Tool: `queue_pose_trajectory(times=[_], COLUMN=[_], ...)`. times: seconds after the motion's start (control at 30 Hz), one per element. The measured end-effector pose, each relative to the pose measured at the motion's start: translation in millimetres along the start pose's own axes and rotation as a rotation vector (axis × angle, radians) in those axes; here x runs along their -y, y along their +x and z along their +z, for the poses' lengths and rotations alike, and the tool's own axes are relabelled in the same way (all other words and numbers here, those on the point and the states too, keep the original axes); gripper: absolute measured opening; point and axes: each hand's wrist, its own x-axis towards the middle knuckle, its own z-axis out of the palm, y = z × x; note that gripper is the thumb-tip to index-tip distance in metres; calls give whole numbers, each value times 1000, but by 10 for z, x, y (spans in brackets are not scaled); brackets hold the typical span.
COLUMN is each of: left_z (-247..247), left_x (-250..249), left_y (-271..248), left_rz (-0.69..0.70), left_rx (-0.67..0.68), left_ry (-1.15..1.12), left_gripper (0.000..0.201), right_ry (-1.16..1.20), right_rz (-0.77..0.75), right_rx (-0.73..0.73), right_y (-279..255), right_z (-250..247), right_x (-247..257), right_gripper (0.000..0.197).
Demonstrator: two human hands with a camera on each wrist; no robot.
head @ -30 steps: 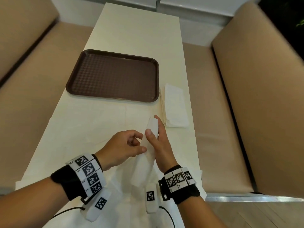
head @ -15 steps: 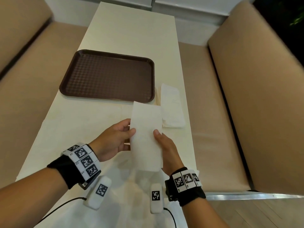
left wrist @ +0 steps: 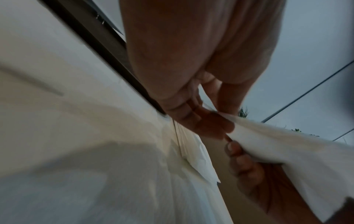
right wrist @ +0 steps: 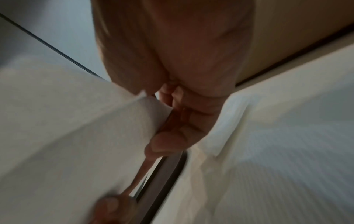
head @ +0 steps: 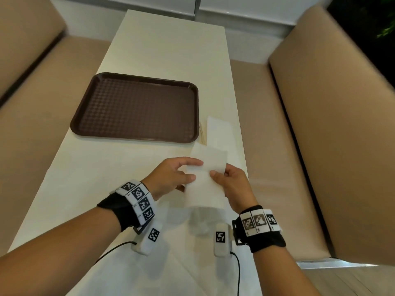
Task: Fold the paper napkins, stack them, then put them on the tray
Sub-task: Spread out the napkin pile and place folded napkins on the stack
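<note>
A white folded paper napkin (head: 205, 178) hangs above the table (head: 96, 189), held by both hands. My left hand (head: 171, 178) pinches its left edge between thumb and forefinger. My right hand (head: 233, 184) pinches its right edge, thumb on top. The left wrist view shows the napkin (left wrist: 287, 151) stretching away from my left hand's fingers (left wrist: 210, 124). In the right wrist view the napkin (right wrist: 95, 128) meets my right hand's fingers (right wrist: 184, 133). A stack of folded napkins (head: 220, 133) lies on the table beyond, right of the empty brown tray (head: 136, 107).
More unfolded white napkins (head: 171, 270) lie spread on the near part of the table under my wrists. Tan bench seats (head: 320, 146) flank the table on both sides. The table's right edge runs close beside the stack.
The napkin went from a narrow strip held edge-on to a flat panel facing me, and both hands have carried it a little to the right, toward the stack.
</note>
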Motion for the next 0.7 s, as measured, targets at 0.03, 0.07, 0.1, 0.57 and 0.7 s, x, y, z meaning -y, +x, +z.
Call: queue_pose_trajectory(times=[0.03, 0.07, 0.1, 0.57, 0.7], left_z=[-11, -25, -40, -15, -7], left_x=[-32, -66, -93, -305, -423], left_y=[64, 140, 231, 1181, 1385], left_rz=[-2, 9, 26, 141, 179], left_rx=[21, 23, 13, -139, -127], left_ry=[5, 15, 28, 322, 466], left_gripper=[33, 31, 28, 47, 52], right_ry=[-9, -14, -14, 13, -19], right_rz=[-1, -4, -6, 123, 67], right_rx=[5, 9, 7, -194, -273], right_y=[59, 114, 172, 513, 597], right_z=[-44, -84, -125, -296, -318], right_x=[41, 84, 118, 63, 46], right_gripper=[21, 21, 21, 27, 32])
